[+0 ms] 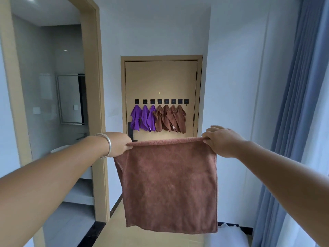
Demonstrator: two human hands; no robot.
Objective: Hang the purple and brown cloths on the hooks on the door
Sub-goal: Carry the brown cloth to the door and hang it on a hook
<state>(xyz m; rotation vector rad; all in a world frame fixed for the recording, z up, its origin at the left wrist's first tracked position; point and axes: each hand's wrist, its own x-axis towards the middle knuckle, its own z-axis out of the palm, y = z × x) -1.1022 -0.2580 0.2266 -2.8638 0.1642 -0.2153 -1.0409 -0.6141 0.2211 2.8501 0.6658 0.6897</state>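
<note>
While gripped level, brown cloth downward.

Cloth covers lower door and floor behind it. Black door handle partly behind left hand. Fingertips of both hands folded behind cloth edge; right hand same. Both forearms cut by frame edges. Hooks too small to resolve shape.

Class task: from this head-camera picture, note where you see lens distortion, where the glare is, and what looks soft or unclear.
Head view: wide-angle bending bows the doorframe at left and the curtain at right; bright reflections sit on the glossy bathroom wall; the hooks look soft, while the held brown cloth is sharp.
</note>
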